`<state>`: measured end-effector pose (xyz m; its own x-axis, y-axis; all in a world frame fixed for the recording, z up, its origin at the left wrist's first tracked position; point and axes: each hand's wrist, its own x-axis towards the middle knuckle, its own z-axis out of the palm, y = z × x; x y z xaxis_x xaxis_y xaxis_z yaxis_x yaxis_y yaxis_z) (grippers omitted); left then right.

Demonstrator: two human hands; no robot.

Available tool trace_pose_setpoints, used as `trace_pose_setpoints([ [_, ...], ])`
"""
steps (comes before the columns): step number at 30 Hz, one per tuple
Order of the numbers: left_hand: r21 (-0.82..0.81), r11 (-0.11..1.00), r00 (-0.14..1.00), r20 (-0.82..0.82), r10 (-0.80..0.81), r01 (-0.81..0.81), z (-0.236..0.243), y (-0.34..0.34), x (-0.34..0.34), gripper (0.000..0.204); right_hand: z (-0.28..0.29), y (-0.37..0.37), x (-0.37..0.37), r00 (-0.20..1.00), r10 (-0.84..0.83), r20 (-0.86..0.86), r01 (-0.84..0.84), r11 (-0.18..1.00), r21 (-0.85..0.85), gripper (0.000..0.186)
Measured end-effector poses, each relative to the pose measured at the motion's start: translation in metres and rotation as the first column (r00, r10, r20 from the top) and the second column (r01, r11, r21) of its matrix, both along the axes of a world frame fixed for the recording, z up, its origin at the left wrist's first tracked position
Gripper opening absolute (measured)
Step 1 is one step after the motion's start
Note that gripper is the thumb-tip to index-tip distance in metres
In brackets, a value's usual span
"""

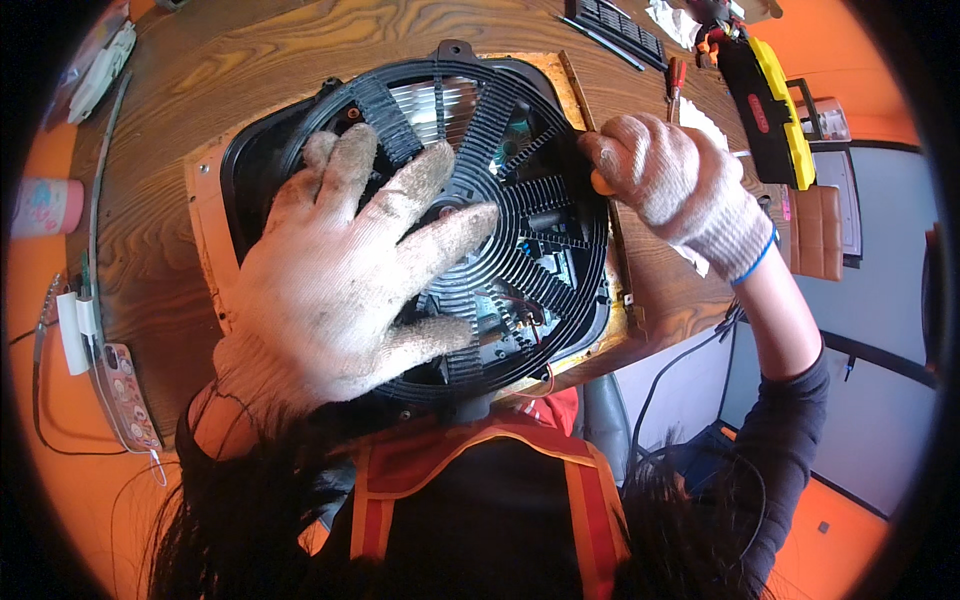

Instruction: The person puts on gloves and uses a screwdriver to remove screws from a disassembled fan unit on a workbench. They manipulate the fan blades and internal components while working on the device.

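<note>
A round black ribbed fan grille [552, 292] lies over a black housing set in a worn metal frame [207, 212]. Wires and small parts show through the gaps between its ribs. My left hand [320, 270], in a soiled white knit glove, is spread flat over the grille's left side and middle, fingers apart. At the grille's right edge, my gloved right hand [665, 180] is closed around a yellow-orange handle [601, 183]. Only a bit of that handle shows below the fingers; the rest is hidden, so its kind is unclear.
A red-handled screwdriver [677, 75] lies at the far right, near a black and yellow toolbox [775, 110]. Black slatted parts [620, 32] lie at the back. On the left are a phone [130, 395], a power strip [80, 325] and a pink-and-white cup [48, 207].
</note>
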<state>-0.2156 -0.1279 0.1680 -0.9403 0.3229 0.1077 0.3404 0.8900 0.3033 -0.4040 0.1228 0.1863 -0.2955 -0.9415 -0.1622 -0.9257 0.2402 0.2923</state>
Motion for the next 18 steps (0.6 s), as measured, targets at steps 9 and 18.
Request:
trace_pose_setpoints([
  [9, -0.023, 1.0, 1.0, -0.008, 0.002, -0.002, -0.002, 0.0, 0.002, 0.074, 0.023, 0.01, -0.031, 0.982, 0.016, 0.187, 0.039, 0.956, -0.29, 0.036],
  [18, -0.024, 1.0, 1.0, 0.015, -0.015, 0.015, -0.003, -0.001, 0.001, 0.074, 0.01, 0.002, -0.003, 0.923, -0.282, 0.261, 0.279, 0.959, 0.05, 0.034],
])
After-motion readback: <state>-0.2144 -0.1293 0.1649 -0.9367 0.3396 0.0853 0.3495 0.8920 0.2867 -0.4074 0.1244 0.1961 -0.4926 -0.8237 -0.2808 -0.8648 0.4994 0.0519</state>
